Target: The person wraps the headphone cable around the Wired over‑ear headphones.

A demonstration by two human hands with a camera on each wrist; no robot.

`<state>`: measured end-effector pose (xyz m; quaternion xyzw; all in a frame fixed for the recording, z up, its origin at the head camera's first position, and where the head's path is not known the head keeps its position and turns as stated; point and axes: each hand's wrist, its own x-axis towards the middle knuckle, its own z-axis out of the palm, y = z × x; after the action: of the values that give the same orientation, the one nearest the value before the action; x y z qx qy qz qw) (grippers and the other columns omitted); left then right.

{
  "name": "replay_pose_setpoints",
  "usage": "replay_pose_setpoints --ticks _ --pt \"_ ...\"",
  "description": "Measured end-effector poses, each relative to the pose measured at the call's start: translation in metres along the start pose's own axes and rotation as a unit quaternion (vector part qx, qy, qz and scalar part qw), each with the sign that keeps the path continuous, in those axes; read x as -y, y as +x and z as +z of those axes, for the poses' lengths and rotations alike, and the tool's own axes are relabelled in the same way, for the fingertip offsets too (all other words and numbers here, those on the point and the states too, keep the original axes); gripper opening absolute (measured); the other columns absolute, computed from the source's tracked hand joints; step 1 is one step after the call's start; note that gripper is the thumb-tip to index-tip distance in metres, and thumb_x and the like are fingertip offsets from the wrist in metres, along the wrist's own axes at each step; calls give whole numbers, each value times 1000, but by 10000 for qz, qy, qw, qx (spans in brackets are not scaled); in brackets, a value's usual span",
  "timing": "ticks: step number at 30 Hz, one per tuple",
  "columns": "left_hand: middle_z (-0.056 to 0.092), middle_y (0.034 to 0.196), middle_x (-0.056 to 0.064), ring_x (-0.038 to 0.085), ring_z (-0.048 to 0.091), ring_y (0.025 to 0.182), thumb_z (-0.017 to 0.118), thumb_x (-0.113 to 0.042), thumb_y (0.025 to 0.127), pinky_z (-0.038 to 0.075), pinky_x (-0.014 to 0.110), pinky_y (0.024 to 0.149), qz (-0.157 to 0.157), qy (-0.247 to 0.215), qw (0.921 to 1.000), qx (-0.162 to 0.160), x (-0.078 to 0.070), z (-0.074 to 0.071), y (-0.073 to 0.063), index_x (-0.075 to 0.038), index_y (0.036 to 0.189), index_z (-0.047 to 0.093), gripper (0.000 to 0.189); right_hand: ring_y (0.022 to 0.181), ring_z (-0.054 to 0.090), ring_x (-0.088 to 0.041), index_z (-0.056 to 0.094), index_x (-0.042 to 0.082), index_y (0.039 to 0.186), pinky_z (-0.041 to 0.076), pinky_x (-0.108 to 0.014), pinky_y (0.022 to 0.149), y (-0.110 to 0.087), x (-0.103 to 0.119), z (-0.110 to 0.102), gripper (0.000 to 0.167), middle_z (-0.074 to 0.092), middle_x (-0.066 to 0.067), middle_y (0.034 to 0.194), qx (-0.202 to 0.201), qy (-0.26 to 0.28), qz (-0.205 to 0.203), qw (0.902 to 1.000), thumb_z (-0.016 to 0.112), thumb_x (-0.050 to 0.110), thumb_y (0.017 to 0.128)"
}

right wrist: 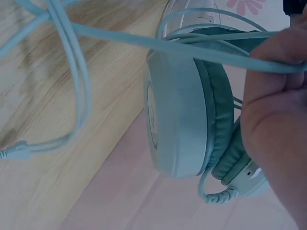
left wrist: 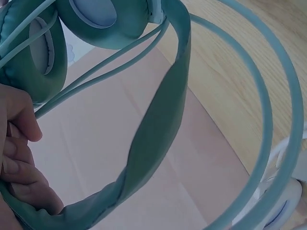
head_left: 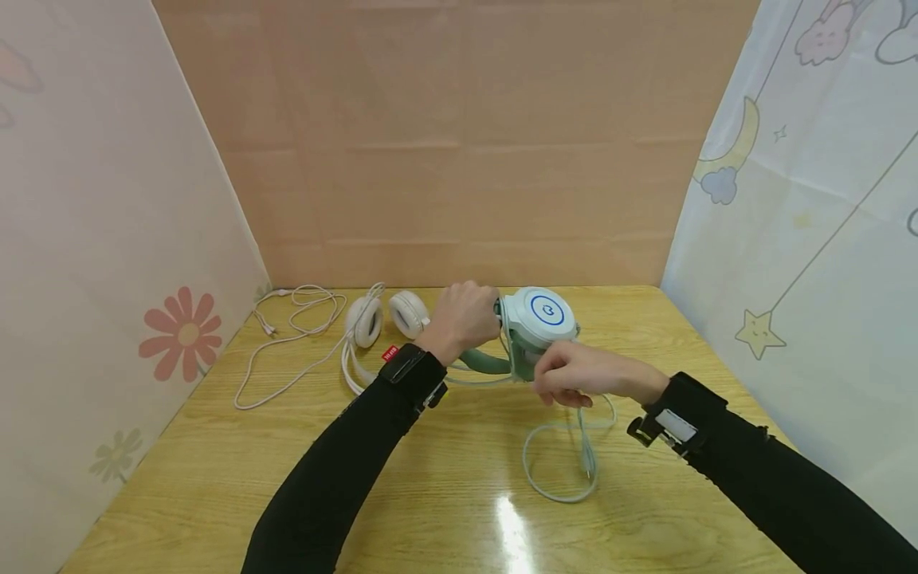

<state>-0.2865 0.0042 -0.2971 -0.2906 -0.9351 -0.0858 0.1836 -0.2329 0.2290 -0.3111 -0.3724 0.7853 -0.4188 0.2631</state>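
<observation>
A pair of green headphones (head_left: 547, 315) is held up over the table, one pale round ear cup facing upward. My left hand (head_left: 464, 317) grips them, its fingers curled around the padded headband (left wrist: 156, 127) in the left wrist view. Close to the ear cup, my right hand (head_left: 584, 373) pinches the pale green cable (right wrist: 158, 45). Some of that cable is wound about the headphones, as the ear cup (right wrist: 180, 115) in the right wrist view shows. Its free end loops down onto the table, with a plug (right wrist: 17, 151) at the tip.
White headphones (head_left: 409, 313) lie to the left on the wooden table (head_left: 445, 478), beside a red tag (head_left: 390, 353). Their white cable (head_left: 283, 341) spreads across the left side. Patterned walls stand left and right, a plain brownish one behind.
</observation>
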Motion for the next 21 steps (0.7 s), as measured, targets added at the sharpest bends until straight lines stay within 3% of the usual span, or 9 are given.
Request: replay_pose_setpoints --ticks 4,9,15,21 --pt "27 62 -3 12 29 52 60 -3 81 24 26 49 -5 16 10000 -19 -1 2 0 -16 67 41 27 41 42 -11 66 3 77 39 -28 39 -2 2 -3 29 44 -22 54 99 275 -285 9992 52 11 100" --pt "26 62 -4 13 30 53 60 -4 79 26 28 50 31 133 9998 -123 -2 5 1 -17 66 41 27 41 41 -12 65 0 77 38 -27 39 -4 4 -9 30 45 -19 56 63 631 -533 9966 51 12 102" --pt "25 62 -4 13 29 53 60 -4 81 26 28 49 30 231 9997 -105 -4 6 1 -17 65 39 29 42 37 -20 62 -6 85 30 -31 36 -9 10 -21 25 45 -16 58 116 1394 -975 9854 48 7 101" --pt "24 62 -5 12 27 53 63 -6 80 24 28 49 93 474 9988 -109 -4 12 0 -18 64 39 31 43 25 -22 65 -5 91 19 -31 37 -9 26 -30 26 35 -10 57 186 1120 -1165 9867 47 10 103"
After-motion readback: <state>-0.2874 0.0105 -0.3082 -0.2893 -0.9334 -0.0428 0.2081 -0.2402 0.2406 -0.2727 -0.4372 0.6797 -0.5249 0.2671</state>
